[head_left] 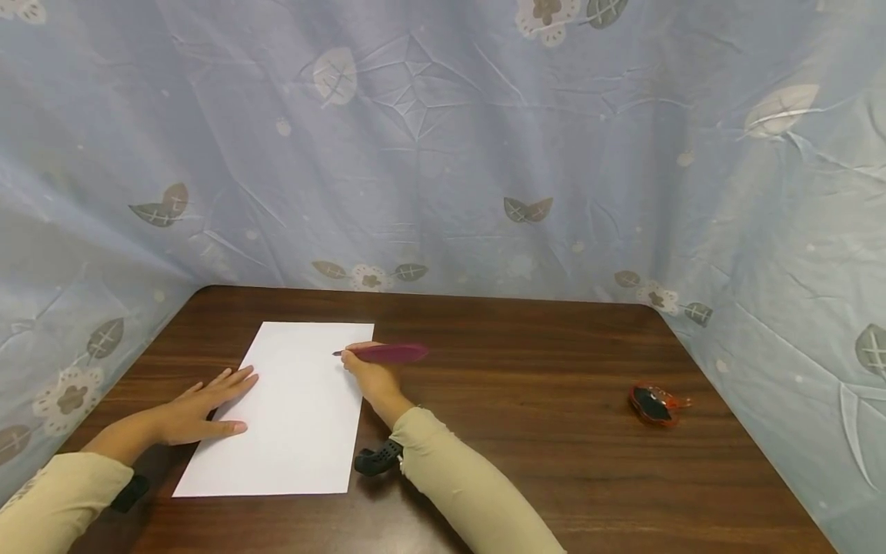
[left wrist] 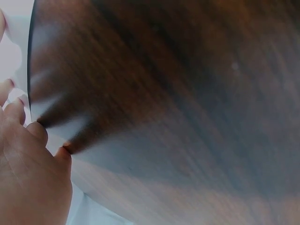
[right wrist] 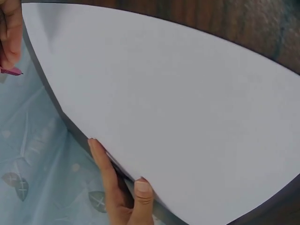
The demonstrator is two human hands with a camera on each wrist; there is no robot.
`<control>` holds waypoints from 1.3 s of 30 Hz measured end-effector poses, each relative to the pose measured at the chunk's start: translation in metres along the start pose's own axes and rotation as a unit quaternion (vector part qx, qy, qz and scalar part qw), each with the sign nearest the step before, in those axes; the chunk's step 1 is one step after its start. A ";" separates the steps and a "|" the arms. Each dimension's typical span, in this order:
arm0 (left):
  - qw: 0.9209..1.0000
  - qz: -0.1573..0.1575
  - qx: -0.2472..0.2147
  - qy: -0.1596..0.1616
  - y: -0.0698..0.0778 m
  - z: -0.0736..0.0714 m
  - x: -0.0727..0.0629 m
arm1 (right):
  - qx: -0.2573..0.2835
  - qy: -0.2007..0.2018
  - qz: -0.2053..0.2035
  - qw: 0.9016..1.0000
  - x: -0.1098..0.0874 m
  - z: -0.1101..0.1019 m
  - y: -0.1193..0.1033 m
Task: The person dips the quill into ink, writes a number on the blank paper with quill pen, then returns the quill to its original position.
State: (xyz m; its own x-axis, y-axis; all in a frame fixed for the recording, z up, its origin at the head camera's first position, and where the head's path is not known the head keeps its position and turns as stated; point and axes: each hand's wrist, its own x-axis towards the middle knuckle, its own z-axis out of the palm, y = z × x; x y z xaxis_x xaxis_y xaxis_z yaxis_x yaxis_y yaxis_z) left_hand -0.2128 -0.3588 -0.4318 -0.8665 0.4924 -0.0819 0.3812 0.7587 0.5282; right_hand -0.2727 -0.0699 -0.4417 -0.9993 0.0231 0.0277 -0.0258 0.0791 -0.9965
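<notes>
A blank white sheet of paper lies on the wooden table, left of its middle. My left hand rests with spread fingers over the sheet's left edge. In the right wrist view its fingers and thumb touch that edge. The right hand pinches a pen with a dark tip and a broad magenta, feather-like body, above the upper right part of the paper. Only the magenta pen's tip shows in the right wrist view. Whether it touches the paper I cannot tell.
Toward the table's right side lies a small orange-red object with a dark middle; its kind is unclear. A pale blue curtain with leaf and flower prints hangs behind and beside the brown table.
</notes>
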 end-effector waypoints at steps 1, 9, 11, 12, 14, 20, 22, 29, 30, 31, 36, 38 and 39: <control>1.000 0.001 -0.001 -0.001 0.000 0.000 0.000 | -0.017 0.003 0.000 1.000 -0.001 0.001 0.000; 1.000 0.003 -0.005 -0.002 0.002 -0.001 -0.001 | -0.059 0.032 0.016 0.998 -0.006 0.006 0.003; 1.000 0.004 -0.005 -0.002 0.002 -0.001 -0.001 | -0.056 0.034 0.012 0.998 -0.006 0.008 0.003; 1.000 0.004 -0.005 -0.001 0.002 -0.001 -0.001 | -0.067 0.036 0.017 0.997 -0.007 0.008 0.002; 1.000 0.003 -0.007 -0.002 0.002 -0.001 -0.001 | -0.080 0.043 0.033 0.995 -0.007 0.009 0.001; 1.000 0.003 -0.009 -0.002 0.001 -0.001 -0.001 | -0.065 0.060 0.035 0.995 -0.007 0.013 0.002; 1.000 0.005 -0.007 -0.001 0.000 -0.001 -0.001 | -0.058 0.065 0.033 0.996 -0.007 0.014 0.003; 1.000 0.008 -0.006 0.001 -0.001 0.000 -0.001 | -0.048 0.071 0.026 0.996 -0.007 0.016 0.004; 1.000 0.009 -0.007 0.001 -0.002 0.000 -0.001 | -0.049 0.073 0.029 0.996 -0.007 0.016 0.004; 1.000 0.009 -0.007 0.002 -0.002 0.000 -0.001 | -0.049 0.074 0.031 0.996 -0.007 0.016 0.004; 1.000 0.008 -0.009 0.001 -0.001 0.000 -0.001 | -0.058 0.081 0.036 0.994 -0.006 0.018 0.006; 1.000 0.008 -0.009 0.000 -0.001 0.000 -0.001 | -0.064 0.082 0.029 0.994 -0.006 0.018 0.007; 1.000 0.008 -0.009 0.001 0.000 0.000 -0.001 | -0.062 0.080 0.028 0.994 -0.007 0.018 0.006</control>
State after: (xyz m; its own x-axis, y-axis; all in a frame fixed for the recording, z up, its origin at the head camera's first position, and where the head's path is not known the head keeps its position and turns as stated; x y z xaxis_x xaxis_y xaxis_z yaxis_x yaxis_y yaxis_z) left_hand -0.2124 -0.3595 -0.4315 -0.8611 0.5032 -0.0728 0.3884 0.7434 0.5444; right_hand -0.2667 -0.0879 -0.4497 -0.9819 0.1891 -0.0065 0.0440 0.1950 -0.9798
